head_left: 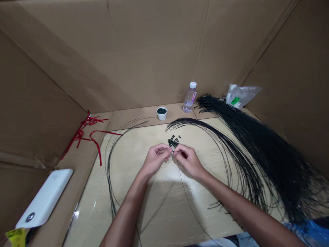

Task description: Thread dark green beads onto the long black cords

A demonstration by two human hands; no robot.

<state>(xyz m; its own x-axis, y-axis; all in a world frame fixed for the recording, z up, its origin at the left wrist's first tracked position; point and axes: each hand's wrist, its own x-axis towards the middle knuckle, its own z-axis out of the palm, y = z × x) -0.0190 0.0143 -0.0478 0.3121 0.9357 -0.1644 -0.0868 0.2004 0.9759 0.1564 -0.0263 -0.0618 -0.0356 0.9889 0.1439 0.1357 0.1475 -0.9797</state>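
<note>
Over the middle of the table, my left hand and my right hand are close together, both with thumb and fingers pinched. A thin black cord runs from my right fingertips down to the table's near edge. Whatever my left fingertips hold is too small to make out. Just beyond my fingers lies a loose pile of small dark beads. A white cup full of similar dark beads stands farther back. To my right, a curved bunch of black cords is spread on the table.
A thick bundle of black cords lies along the right side, near a clear plastic bag. At the back stands a clear bottle. Left are loose dark cords, red ribbons and a white device. Cardboard walls enclose the table.
</note>
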